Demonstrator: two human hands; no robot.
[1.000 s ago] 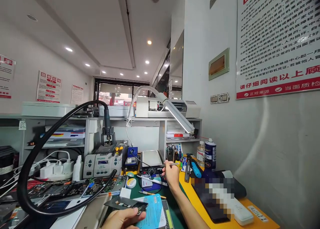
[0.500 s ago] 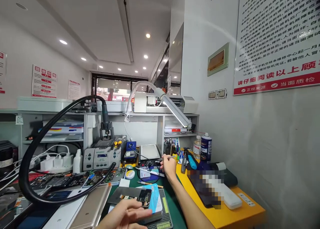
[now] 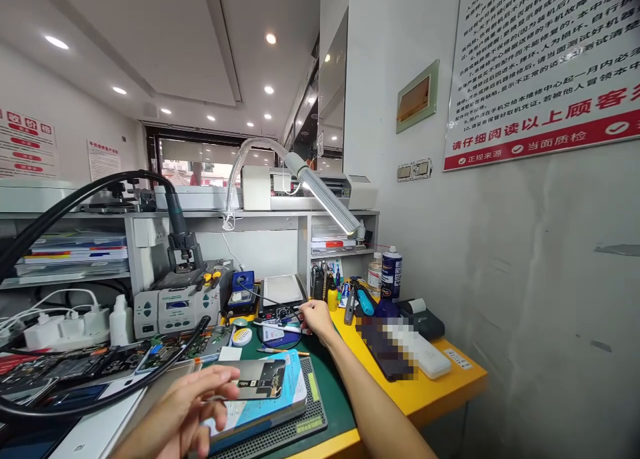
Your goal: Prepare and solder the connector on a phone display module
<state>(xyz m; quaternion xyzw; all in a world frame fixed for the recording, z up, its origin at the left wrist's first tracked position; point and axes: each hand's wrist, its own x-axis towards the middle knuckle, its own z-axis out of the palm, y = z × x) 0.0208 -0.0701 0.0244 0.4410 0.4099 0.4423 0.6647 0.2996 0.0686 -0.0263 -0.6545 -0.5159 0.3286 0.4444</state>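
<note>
My left hand (image 3: 197, 395) is at the lower left, its fingers curled around the left end of a phone screen (image 3: 267, 379), back side up with flex parts showing. The screen is over a blue-and-white box (image 3: 295, 385), which rests on a grey perforated pad (image 3: 313, 409). Farther back, my right hand (image 3: 316, 317) has its fingertips pinched together beside a black cable and a white pen-like tool (image 3: 280, 326). What it pinches is too small to make out. Just behind that hand is a flat device with a pale top (image 3: 283, 289).
A hot-air station (image 3: 175, 312) and circuit boards (image 3: 175, 349) lie left, under a black flexible arm (image 3: 60, 199). On the yellow right side are a yellow bottle (image 3: 333, 297), a spray can (image 3: 391, 275), a dark phone (image 3: 383, 349) and a white slab (image 3: 430, 359). A lamp (image 3: 325, 199) hangs above.
The view has swung to the right. My left hand has shifted onto the left end of the phone screen, which has turned and now faces me more. The right hand remains near the pale-topped device.
</note>
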